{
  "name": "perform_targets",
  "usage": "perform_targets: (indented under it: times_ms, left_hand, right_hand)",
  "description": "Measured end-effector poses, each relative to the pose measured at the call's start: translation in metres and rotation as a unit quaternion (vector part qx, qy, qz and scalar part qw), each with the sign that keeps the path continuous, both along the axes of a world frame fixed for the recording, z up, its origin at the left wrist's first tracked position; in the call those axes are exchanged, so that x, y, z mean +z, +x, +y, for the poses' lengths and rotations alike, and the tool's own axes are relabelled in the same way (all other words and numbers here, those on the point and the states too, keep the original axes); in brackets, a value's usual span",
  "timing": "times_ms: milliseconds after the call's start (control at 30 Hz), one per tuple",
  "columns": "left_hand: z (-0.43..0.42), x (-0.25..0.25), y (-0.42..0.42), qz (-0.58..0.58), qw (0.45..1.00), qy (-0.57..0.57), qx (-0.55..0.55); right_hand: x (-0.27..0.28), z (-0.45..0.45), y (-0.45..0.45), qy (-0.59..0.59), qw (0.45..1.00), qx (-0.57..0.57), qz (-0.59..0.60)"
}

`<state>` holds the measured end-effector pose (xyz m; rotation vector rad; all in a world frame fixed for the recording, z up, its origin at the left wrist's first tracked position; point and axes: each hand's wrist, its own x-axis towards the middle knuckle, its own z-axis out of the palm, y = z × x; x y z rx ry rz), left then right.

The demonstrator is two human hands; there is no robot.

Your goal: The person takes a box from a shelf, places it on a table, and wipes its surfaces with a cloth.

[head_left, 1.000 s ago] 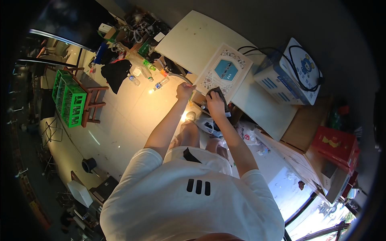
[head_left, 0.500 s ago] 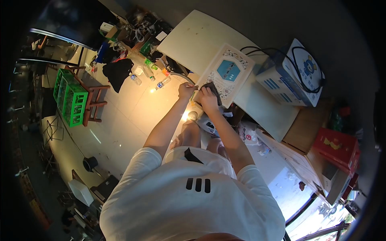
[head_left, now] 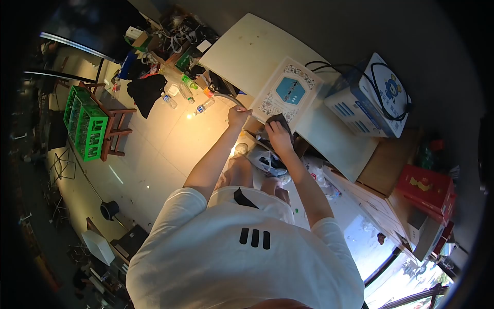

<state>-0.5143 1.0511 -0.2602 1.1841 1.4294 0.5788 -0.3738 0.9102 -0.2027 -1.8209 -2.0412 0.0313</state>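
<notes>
My left hand [head_left: 237,118] is closed, its fingers pinched at the end of a grey, hose-like tube [head_left: 229,98] that curves in from beside the white table. To its right, my right hand [head_left: 279,135] grips a dark cloth [head_left: 285,123] at the table's near edge. The cloth partly overlaps the near corner of a flat box [head_left: 270,98] with a floral pattern and a blue label. A gap separates my two hands. My fingers hide part of the cloth and the tube's end.
On the white table [head_left: 252,46] stands a white-and-blue carton [head_left: 355,103] with a black cable [head_left: 378,87] over it. Plastic bottles [head_left: 205,106] lie on the floor at left. A green crate [head_left: 85,123] rests on a wooden chair. Plastic bags [head_left: 262,160] sit below my hands.
My right hand has moved right and slightly toward me with the dark cloth, away from my left hand. The left hand stays nearly in place.
</notes>
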Motion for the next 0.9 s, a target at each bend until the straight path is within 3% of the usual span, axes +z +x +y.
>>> perform_targets:
  times_ms: [133,400,533,667,900]
  left_hand:
    - [0.0,0.0,0.0,-0.019,1.0,-0.003,0.004]
    - [-0.003,0.008,0.001,-0.011,1.0,-0.004,0.012]
    - [-0.004,0.006,0.004,-0.05,0.998,-0.014,0.036]
    - [-0.009,0.01,0.008,-0.131,0.989,-0.033,0.064]
    - [-0.014,0.004,0.014,-0.159,0.984,-0.041,0.074]
  right_hand:
    - [-0.003,0.014,-0.006,0.028,0.998,0.061,-0.016]
    - [-0.01,0.025,-0.016,0.017,0.997,0.038,-0.072]
    - [-0.012,0.027,-0.016,0.018,0.99,0.048,-0.13]
    - [-0.013,0.027,-0.009,0.025,0.99,0.068,-0.121]
    - [-0.014,0.017,0.005,0.019,0.99,0.074,-0.123]
